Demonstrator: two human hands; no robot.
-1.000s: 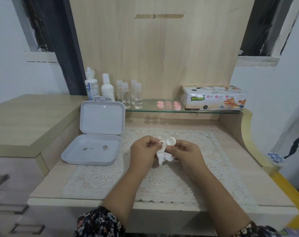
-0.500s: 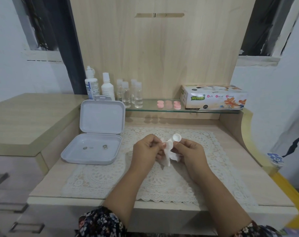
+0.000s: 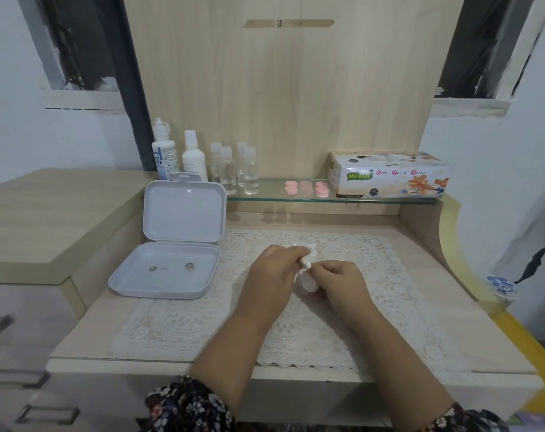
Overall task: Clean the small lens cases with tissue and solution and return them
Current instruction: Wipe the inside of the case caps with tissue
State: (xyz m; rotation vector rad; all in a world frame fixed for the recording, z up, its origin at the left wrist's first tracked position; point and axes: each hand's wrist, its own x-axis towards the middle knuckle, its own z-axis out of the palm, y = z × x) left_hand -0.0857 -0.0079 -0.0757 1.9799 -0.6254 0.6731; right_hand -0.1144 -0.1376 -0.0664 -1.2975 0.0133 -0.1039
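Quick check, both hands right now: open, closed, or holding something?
Left hand: closed, pinching the crumpled tissue.
Right hand: closed, holding a small white lens case piece against the tissue.

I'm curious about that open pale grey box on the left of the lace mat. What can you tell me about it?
The pale grey hinged box looks like plastic, rectangular with rounded corners. It stands open: the lid is raised nearly upright at the back and the shallow base lies flat, resting partly on the white lace mat at its left edge. Inside the base lie a few small, dull objects, too small to identify. Neither hand touches it.
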